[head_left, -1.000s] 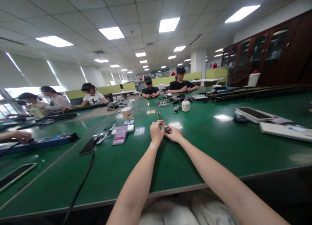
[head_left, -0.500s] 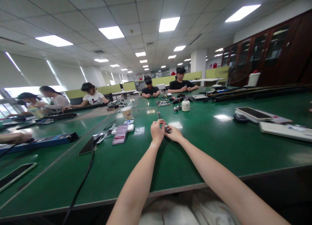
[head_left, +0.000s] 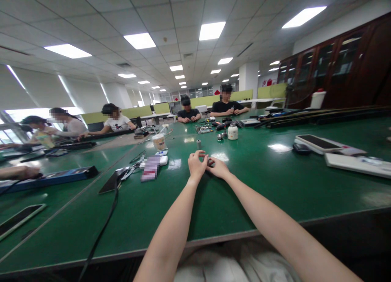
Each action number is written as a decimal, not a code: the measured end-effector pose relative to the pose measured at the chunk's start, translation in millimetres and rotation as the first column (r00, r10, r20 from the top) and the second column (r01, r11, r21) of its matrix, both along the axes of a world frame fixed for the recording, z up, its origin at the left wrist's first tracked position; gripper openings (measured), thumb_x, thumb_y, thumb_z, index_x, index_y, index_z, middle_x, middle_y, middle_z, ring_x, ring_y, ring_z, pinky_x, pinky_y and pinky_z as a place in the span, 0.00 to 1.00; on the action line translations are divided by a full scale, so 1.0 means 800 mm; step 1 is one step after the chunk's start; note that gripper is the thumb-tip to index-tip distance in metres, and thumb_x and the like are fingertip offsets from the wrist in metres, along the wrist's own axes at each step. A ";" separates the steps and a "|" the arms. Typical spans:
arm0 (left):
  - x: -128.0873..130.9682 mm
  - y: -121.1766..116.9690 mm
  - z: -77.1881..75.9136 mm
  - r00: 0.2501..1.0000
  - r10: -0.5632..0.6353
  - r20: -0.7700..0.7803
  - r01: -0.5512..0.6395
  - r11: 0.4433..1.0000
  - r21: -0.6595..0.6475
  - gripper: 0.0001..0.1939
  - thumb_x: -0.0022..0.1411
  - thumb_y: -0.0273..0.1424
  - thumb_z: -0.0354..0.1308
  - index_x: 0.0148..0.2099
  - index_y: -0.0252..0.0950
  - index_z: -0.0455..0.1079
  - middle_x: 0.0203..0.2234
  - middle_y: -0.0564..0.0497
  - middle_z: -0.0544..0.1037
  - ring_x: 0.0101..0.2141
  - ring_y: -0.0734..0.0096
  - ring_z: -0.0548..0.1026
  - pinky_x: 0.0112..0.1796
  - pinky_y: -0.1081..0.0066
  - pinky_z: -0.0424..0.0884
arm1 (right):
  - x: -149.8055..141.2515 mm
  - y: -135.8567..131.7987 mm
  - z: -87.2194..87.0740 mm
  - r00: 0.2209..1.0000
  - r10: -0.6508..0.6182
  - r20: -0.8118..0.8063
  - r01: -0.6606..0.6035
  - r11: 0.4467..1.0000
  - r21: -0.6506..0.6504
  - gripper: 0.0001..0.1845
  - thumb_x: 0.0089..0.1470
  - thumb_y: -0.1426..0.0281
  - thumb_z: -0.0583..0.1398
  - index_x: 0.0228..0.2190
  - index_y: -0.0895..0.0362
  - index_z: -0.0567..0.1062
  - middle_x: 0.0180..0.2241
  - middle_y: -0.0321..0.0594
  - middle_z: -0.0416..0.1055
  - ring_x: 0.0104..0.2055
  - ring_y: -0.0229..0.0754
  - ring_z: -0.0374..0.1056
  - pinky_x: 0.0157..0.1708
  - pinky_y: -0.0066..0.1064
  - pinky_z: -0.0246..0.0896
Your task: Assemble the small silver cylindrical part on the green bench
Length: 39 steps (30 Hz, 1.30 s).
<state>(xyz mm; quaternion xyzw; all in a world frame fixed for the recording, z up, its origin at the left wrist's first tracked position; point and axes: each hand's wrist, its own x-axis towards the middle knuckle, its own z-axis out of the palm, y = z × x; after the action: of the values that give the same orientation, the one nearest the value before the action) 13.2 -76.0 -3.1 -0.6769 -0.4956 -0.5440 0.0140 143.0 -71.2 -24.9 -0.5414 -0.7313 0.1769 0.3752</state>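
Observation:
My left hand (head_left: 197, 164) and my right hand (head_left: 217, 167) meet over the green table (head_left: 238, 204), their fingers curled toward each other and the fingertips touching or nearly so. A small thing seems to be held between them, but the fingers cover most of it, so its kind does not show. Just beyond my left hand a small grey metal-looking cylinder (head_left: 199, 144) stands upright on the tabletop, apart from the fingers.
Farther off stand a white jar (head_left: 232, 131) and a circuit board (head_left: 204, 129). To the left lie a pink-purple packet (head_left: 150, 168), a cup (head_left: 159, 141) and a black cable (head_left: 105, 225). A phone (head_left: 319, 143) lies right. Several people sit around the table.
The fingers of both hands have shifted slightly, and the greyish thing seen between them before is now mostly covered. The standing cylinder has stayed in place.

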 end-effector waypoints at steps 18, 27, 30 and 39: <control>-0.025 0.023 -0.008 0.960 0.088 0.266 -0.069 0.994 -0.081 0.11 0.59 0.34 0.59 0.44 0.41 0.68 0.34 0.52 0.81 0.39 0.68 0.78 0.42 0.68 0.68 | 0.002 0.000 -0.002 1.000 -0.020 0.012 0.020 1.000 0.017 0.24 0.47 0.58 0.64 0.47 0.49 0.73 0.38 0.36 0.77 0.37 0.43 0.72 0.36 0.31 0.63; -0.046 0.026 -0.025 0.984 0.177 0.015 -0.154 0.893 -0.423 0.13 0.49 0.30 0.66 0.41 0.42 0.75 0.31 0.49 0.83 0.42 0.61 0.78 0.48 0.59 0.65 | 0.003 0.002 -0.004 1.000 -0.006 0.007 0.006 0.999 0.035 0.24 0.48 0.59 0.64 0.47 0.50 0.73 0.37 0.37 0.77 0.39 0.43 0.73 0.39 0.31 0.64; -0.042 0.023 -0.024 0.980 0.199 -0.002 -0.180 0.880 -0.440 0.13 0.50 0.31 0.65 0.41 0.42 0.75 0.33 0.49 0.83 0.44 0.58 0.77 0.50 0.55 0.63 | 0.003 0.002 -0.005 1.000 -0.010 0.010 0.010 0.999 0.033 0.24 0.48 0.58 0.64 0.47 0.51 0.73 0.37 0.37 0.77 0.39 0.43 0.73 0.39 0.31 0.64; -0.031 0.027 -0.021 0.973 0.073 0.217 -0.003 0.952 -0.306 0.08 0.54 0.31 0.62 0.39 0.41 0.75 0.31 0.51 0.82 0.37 0.66 0.79 0.42 0.67 0.70 | 0.003 -0.002 0.000 1.000 -0.012 0.010 0.012 1.000 0.013 0.24 0.48 0.59 0.64 0.47 0.51 0.73 0.38 0.37 0.77 0.36 0.42 0.72 0.35 0.30 0.63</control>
<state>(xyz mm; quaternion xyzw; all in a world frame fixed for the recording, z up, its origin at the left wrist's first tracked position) -11.7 -54.4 -20.0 -0.5951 -0.5848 -0.5343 -0.1359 145.0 -73.1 -25.1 -0.5442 -0.7310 0.1673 0.3762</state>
